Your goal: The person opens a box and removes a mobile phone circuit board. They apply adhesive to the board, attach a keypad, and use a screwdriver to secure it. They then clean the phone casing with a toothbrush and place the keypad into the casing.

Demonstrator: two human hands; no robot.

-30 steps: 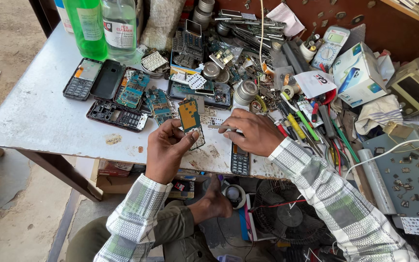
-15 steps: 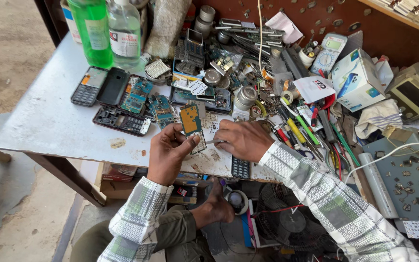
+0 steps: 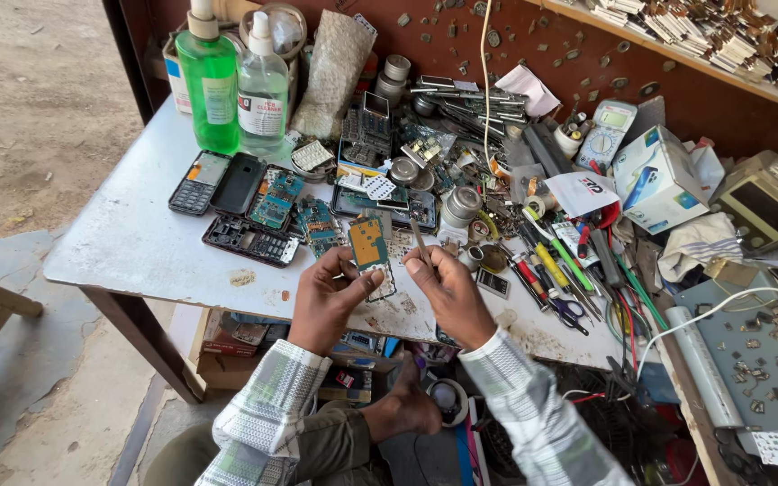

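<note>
The board [image 3: 369,243] is now lifted off the table [image 3: 128,247], pinched by the left hand [image 3: 330,297]; tweezers [image 3: 421,243], newly picked up, are gripped by the right hand [image 3: 447,292]: probing looks underway

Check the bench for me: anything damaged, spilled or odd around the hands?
Nothing spilled. The left hand holds a bare phone board and the right hand a thin tool. Beside them lie an opened phone frame and loose circuit boards, stripped of covers. The tabletop is scuffed and stained near its front edge.
</note>
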